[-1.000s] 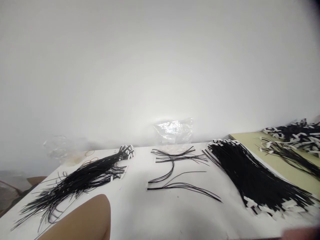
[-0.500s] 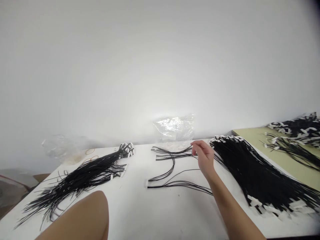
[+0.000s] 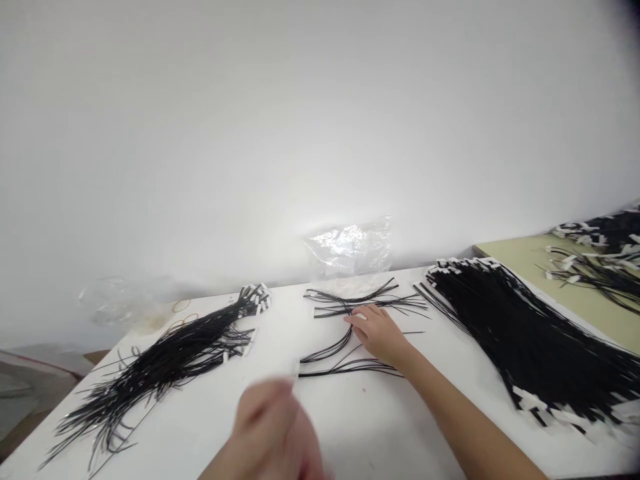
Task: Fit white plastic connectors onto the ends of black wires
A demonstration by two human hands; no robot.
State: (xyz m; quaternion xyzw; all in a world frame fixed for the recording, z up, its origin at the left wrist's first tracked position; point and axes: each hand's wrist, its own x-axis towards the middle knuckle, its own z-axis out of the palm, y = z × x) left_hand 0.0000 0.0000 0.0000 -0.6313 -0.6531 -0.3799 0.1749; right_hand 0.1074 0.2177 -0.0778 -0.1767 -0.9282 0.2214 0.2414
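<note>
Several loose black wires (image 3: 350, 365) lie in the middle of the white table, with a white connector (image 3: 296, 368) at their left end. Over the upper strands, my right hand (image 3: 377, 328) has its fingers bent together and closed on the black wires near their crossing. At the bottom centre my left hand (image 3: 275, 427) is raised in front of the table, smeared by motion. Whether its fingers hold anything is hidden by the blur.
A bundle of black wires (image 3: 165, 360) with white connectors lies on the left. A wide, dense stack of wires (image 3: 530, 333) covers the right. Clear plastic bags (image 3: 353, 250) rest by the wall, near orange rubber bands (image 3: 181, 305). More wires (image 3: 600, 273) lie on the yellow-green surface.
My right hand has moved left and down onto the middle wires. My left hand has come into view at the bottom centre, where only the forearm showed before.
</note>
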